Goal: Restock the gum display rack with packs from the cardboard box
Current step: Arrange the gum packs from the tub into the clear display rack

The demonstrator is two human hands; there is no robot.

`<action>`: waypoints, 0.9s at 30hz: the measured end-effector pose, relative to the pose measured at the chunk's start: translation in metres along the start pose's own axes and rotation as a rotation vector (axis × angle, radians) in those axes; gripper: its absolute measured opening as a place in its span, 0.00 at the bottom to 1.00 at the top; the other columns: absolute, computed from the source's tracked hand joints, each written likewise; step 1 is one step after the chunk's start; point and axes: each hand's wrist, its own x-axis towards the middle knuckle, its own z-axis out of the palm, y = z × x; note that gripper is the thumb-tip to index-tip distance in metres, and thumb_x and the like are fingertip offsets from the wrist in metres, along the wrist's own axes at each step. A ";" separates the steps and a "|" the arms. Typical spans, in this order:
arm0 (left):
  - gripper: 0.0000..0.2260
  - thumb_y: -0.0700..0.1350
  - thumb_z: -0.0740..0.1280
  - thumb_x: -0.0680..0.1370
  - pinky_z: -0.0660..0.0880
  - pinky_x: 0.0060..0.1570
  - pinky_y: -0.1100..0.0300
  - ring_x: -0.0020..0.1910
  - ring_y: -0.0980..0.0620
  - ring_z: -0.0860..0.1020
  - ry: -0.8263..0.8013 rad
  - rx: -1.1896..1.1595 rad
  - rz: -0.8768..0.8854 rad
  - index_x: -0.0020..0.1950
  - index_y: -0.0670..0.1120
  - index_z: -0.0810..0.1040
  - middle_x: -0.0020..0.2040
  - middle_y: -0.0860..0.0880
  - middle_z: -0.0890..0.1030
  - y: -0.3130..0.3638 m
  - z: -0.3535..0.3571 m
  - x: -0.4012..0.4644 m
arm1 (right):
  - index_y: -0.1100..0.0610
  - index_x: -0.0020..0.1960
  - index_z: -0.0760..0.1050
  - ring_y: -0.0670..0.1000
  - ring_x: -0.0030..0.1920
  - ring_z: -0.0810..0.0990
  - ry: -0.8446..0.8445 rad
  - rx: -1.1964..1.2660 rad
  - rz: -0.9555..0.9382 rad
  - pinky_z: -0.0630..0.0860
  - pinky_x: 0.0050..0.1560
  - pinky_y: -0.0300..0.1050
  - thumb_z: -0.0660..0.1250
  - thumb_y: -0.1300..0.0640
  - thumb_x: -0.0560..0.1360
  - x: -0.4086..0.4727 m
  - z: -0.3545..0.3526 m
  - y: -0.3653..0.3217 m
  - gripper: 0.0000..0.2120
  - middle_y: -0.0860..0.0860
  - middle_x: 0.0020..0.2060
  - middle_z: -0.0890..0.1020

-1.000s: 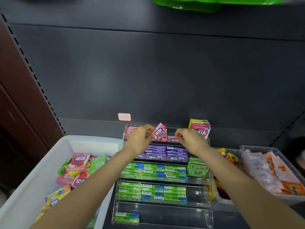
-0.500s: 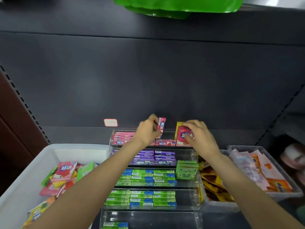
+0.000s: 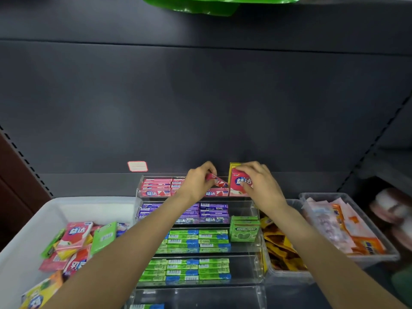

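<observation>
While both hands are working at the top tier of the gum display rack [image 3: 254, 219], the left hand [image 3: 197, 184] is pinching a slim pink pack [image 3: 217, 181], its long axis tilting down to the right toward the gap beside the upright pink box [image 3: 239, 182]. The right hand [image 3: 259, 182] is gripping that box, fingers curled over its top, so the left hand is nearer the gap. Five tiers are showing. The white bin [image 3: 26, 246] at left is holding loose packs, too jumbled to count.
</observation>
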 end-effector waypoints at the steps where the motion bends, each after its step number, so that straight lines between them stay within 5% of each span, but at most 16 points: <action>1: 0.04 0.37 0.65 0.77 0.75 0.41 0.58 0.39 0.50 0.78 -0.032 0.030 -0.002 0.50 0.43 0.74 0.43 0.44 0.80 -0.001 0.000 0.000 | 0.51 0.70 0.66 0.47 0.65 0.66 0.000 -0.001 0.005 0.74 0.60 0.44 0.66 0.57 0.76 0.000 0.000 0.000 0.23 0.48 0.65 0.68; 9: 0.12 0.40 0.61 0.80 0.75 0.55 0.61 0.53 0.51 0.79 -0.220 0.216 0.004 0.63 0.44 0.76 0.56 0.47 0.81 -0.007 -0.005 0.005 | 0.51 0.70 0.65 0.47 0.65 0.65 0.009 -0.008 0.027 0.75 0.59 0.44 0.65 0.58 0.76 0.000 0.004 -0.001 0.23 0.48 0.64 0.68; 14: 0.17 0.51 0.59 0.80 0.67 0.63 0.51 0.64 0.48 0.70 -0.279 0.486 0.088 0.68 0.49 0.72 0.64 0.49 0.74 -0.007 -0.006 0.006 | 0.50 0.70 0.64 0.48 0.67 0.63 -0.001 -0.020 0.040 0.76 0.58 0.45 0.65 0.57 0.77 0.000 0.006 -0.002 0.23 0.48 0.66 0.66; 27: 0.19 0.49 0.64 0.78 0.60 0.67 0.49 0.66 0.50 0.68 -0.307 0.484 0.061 0.69 0.50 0.70 0.65 0.49 0.71 -0.008 -0.003 0.003 | 0.50 0.71 0.63 0.47 0.67 0.62 -0.005 -0.024 0.035 0.76 0.59 0.46 0.65 0.57 0.77 -0.002 0.007 -0.003 0.24 0.48 0.67 0.65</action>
